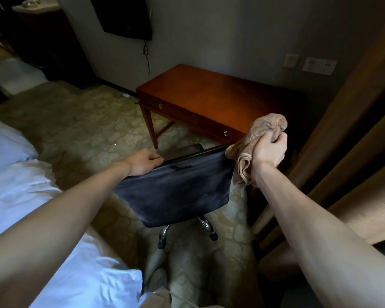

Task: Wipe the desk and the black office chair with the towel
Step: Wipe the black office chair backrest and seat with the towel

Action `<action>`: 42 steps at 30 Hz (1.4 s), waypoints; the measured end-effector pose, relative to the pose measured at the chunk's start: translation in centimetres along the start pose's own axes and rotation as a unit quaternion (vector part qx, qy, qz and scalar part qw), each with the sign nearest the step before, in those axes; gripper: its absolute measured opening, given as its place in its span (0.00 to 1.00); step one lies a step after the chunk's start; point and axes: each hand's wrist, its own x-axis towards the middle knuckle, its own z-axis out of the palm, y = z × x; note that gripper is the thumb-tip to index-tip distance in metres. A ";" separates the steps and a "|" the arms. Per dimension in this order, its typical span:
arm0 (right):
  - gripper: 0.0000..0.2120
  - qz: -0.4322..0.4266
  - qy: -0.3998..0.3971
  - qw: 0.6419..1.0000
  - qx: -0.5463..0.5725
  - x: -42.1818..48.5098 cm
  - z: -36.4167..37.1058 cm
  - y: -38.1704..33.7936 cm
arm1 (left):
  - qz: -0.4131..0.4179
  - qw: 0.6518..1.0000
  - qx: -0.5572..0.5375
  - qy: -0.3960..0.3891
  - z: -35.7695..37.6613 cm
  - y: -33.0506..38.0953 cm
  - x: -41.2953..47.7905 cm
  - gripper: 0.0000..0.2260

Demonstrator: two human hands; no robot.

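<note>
1. The step in hand looks to be the chair (pixel 176 192). The towel (pixel 265 127) is at the right end of the chair back's top edge, in the middle right of the frame. Whether it touches that corner or sits just beside it is hard to tell.
2. To do this well, I would press the bunched cloth flat onto the top rim and draw it toward the left of the frame. Then I would work down the back panel in overlapping passes so no strip is missed.
3. The chair stands on a wheeled chrome base (pixel 206 221) at lower centre, so it may roll or swivel under a push. The bracing hand should hold firm while the cloth moves.
4. The left hand (pixel 146 160), at the centre of the frame, has its fingers curled over the left end of the top edge and grips the chair back.
5. The right hand (pixel 268 152) is closed tight around the towel like a fist. A bunch rises above the fist and a folded tail hangs below the wrist; gathering the tail in would give a firmer pad.
6. The desk (pixel 209 92) stands at upper centre against the wall, well apart from both hands. Whether it has been wiped cannot be told.
</note>
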 end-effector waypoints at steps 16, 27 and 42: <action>0.26 0.145 -0.047 0.988 -0.009 4.8 0.7 2.4 | -0.089 0.991 -0.101 0.026 1.9 -1.4 1.4 0.27; 0.32 0.202 -0.268 0.939 -0.073 5.4 4.5 2.6 | -0.165 0.981 -0.091 0.046 2.2 -1.9 2.2 0.41; 0.33 0.206 -0.198 0.954 -0.085 3.3 6.3 2.6 | -0.115 0.989 -0.079 0.057 2.6 -3.4 2.8 0.40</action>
